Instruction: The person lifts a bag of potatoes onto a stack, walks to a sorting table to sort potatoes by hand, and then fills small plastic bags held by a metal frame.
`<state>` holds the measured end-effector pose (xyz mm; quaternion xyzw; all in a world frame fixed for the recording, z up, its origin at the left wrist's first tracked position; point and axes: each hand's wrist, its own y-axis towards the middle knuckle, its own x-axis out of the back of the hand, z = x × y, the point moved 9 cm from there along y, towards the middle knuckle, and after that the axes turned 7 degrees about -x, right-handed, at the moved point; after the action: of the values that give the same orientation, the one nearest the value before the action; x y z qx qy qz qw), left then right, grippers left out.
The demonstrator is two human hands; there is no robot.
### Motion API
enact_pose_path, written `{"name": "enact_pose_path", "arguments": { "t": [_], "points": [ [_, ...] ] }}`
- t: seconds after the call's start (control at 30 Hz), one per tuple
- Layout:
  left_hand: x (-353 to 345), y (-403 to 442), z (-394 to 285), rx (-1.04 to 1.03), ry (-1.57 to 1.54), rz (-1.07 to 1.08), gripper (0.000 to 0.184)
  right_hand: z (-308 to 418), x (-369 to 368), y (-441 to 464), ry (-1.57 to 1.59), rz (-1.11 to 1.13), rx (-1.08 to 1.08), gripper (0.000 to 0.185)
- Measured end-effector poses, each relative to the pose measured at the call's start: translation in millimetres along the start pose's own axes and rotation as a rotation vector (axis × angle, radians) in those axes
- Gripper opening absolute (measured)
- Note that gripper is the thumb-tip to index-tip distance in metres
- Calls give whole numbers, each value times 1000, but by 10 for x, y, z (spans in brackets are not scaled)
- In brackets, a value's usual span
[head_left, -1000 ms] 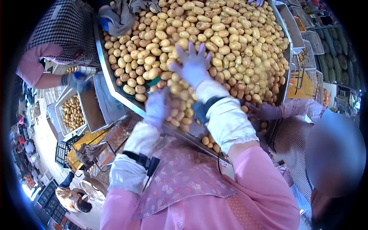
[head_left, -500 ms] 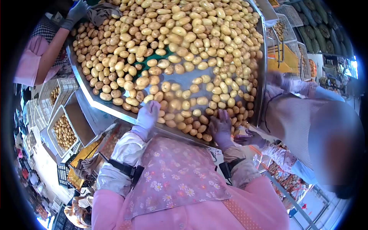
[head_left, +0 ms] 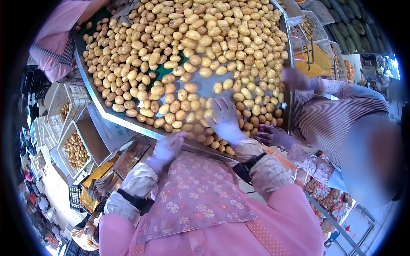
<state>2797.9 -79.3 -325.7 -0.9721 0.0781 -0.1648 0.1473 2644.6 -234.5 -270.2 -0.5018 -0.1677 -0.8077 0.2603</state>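
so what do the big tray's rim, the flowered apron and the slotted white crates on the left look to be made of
Tray rim: bare metal, perhaps stainless steel, given its bright silvery shine.
Apron: thin printed fabric, softly creased; any coating is unclear.
Crates: probably rigid molded plastic, from their regular slots.

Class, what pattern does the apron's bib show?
The apron has small flowers, clearest in the head view.

Right now the top edge crops your potatoes [head_left: 171, 32] and an upper-left co-worker's arm [head_left: 92, 7]; your right hand [head_left: 226, 117] covers its own palm, and the right-side co-worker's head [head_left: 373, 160] is blurred out!
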Motion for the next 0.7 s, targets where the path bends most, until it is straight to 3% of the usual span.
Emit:
{"name": "enact_pose_path", "arguments": {
  "t": [0.03, 0.07, 0.1, 0.13, 0.2, 0.27, 0.3, 0.33, 0.4, 0.47, 0.5, 0.53, 0.6, 0.63, 0.67, 0.7],
  "points": [
    [57, -60, 222, 170, -338, -80, 32, 173, 149, 140, 70, -194, 130, 41],
    [43, -130, 404, 340, -676, -162, 32, 153, -64, 240, 77, -188, 131, 41],
    [176, -155, 300, 388, -719, -310, 28, 18, -546, 339, -88, -13, 37, 34],
    [205, -160, 321, 387, -716, -318, 28, -118, -881, 417, -255, 158, -54, 27],
    [329, -174, 393, 349, -774, -397, 38, -159, -930, 576, -339, 181, -69, 21],
    [435, -145, 168, 339, -801, -446, 38, -317, -798, 654, 55, 142, -186, 18],
    [379, -106, 98, 344, -1024, -424, 38, -99, -412, 560, 190, -74, -169, 21],
    [294, -63, -25, 348, -1250, -394, 39, 118, -330, 434, 195, -66, -160, 21],
    [242, -43, -55, 392, -1370, -471, 39, 623, -572, 195, 809, 377, -71, 28],
    [92, -18, 102, 351, -1328, -173, 37, 476, -702, 73, 810, 360, -84, 30],
    [170, -36, 52, 384, -1327, -191, 33, 290, -826, 18, 812, 343, -94, 31],
    [267, -48, -35, 381, -1332, -200, 33, -183, -1285, -212, 1344, 594, -482, 29],
    [806, -84, 5, 322, -928, -528, 27, -618, -1066, 44, 471, 287, -399, 32],
    [1013, -33, 214, 268, -739, -599, 26, -509, -974, 180, 472, 288, -399, 32],
    [1198, 54, 396, 215, -551, -660, 28, -268, -610, 386, 463, 129, -336, 33],
    [1394, 179, 119, 106, 143, -618, 41, -64, -351, 517, 449, -29, -261, 35]
  ]
}}
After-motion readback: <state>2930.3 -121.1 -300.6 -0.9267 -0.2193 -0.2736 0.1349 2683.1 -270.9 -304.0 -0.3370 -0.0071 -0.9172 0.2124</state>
